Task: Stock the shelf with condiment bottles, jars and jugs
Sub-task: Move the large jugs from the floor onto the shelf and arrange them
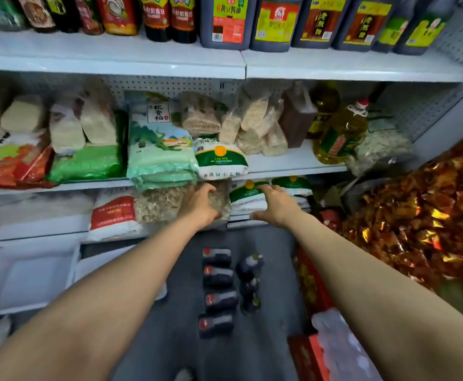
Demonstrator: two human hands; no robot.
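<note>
Left hand [201,206]: fingers curled onto a clear bag of dried goods [167,203] at the lower shelf edge; right hand [275,206]: spread wide, holding nothing, at the white-and-green bags [248,195] beside it. Step judged: straightening shelf stock between fetches; next move calls for reaching down to the floor. Dark bottles [219,290], red caps, in two rows on the floor between the forearms; dark jugs [226,22] with yellow-green labels already on the top shelf [109,60].

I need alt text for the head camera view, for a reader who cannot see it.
Two bare arms reach to a low shelf: the left hand grips a clear bag of dried goods, and the right hand is spread open over a green-and-white flour bag. Dark sauce bottles lie on the floor below; dark jugs line the top shelf.
</note>
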